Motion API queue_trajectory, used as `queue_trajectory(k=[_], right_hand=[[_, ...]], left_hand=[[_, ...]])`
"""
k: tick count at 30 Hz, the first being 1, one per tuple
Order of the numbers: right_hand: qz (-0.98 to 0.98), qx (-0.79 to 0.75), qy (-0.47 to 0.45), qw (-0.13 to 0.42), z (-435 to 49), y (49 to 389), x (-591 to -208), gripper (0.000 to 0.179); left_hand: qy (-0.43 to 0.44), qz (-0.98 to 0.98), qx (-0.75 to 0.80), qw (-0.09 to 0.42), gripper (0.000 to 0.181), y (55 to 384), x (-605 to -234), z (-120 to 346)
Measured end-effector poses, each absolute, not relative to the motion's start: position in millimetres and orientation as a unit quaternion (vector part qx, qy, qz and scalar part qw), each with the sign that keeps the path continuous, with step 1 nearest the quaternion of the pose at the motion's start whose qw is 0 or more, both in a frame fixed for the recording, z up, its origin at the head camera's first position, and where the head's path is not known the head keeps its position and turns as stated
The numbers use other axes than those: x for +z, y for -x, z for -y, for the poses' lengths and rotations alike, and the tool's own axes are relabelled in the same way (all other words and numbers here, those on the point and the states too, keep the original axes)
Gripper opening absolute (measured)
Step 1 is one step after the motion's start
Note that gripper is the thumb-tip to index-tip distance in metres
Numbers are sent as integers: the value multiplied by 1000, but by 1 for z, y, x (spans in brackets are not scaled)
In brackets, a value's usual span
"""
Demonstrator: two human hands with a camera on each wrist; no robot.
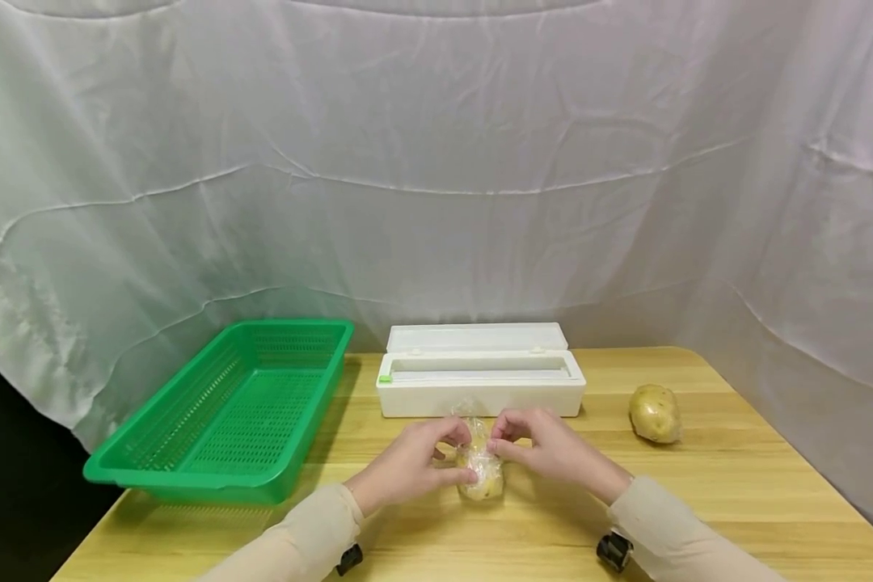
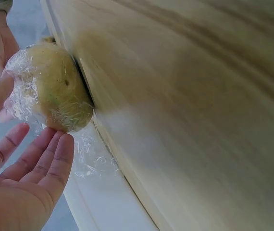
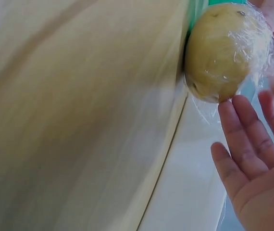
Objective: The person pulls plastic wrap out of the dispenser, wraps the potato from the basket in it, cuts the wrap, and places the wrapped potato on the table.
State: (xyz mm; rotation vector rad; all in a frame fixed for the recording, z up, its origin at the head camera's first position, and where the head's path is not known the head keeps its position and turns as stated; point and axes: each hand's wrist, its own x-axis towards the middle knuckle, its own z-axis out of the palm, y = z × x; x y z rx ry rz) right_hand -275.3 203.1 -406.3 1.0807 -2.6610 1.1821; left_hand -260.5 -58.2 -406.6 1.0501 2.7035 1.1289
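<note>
A potato [image 1: 490, 486] in clear plastic wrap [image 1: 478, 461] lies on the table between both hands. My left hand [image 1: 418, 459] holds it from the left, thumb on the wrap and fingertips against the far side of the potato [image 2: 62, 82]. From the right, my right hand [image 1: 546, 446] pinches the wrap between thumb and index finger. Its other fingers [image 3: 245, 137] are fairly straight, one tip touching the potato's side. Loose film [image 2: 93, 154] sticks out beyond the potato's far end. The exact pinch point is blurred in the right wrist view.
Just behind the hands stands a white cling film box [image 1: 480, 399] with its lid raised. A green perforated basket [image 1: 288, 469] sits at the left. Another wrapped potato [image 1: 655, 413] lies on the wooden table [image 1: 742, 485] at the right. A grey curtain [image 1: 436, 242] hangs behind.
</note>
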Motion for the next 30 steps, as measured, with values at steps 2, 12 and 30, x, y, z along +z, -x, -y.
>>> queue_trajectory(k=[2, 12, 30], right_hand=[[857, 373, -354, 14, -204, 273, -407, 15], [872, 352, -338, 40, -201, 269, -409, 15], [857, 414, -308, -9, -199, 269, -407, 24]], left_hand=[[-332, -869, 366, 13, 31, 261, -407, 58], [-306, -862, 404, 5, 17, 260, -408, 58], [-296, -871, 393, 13, 18, 264, -405, 56]])
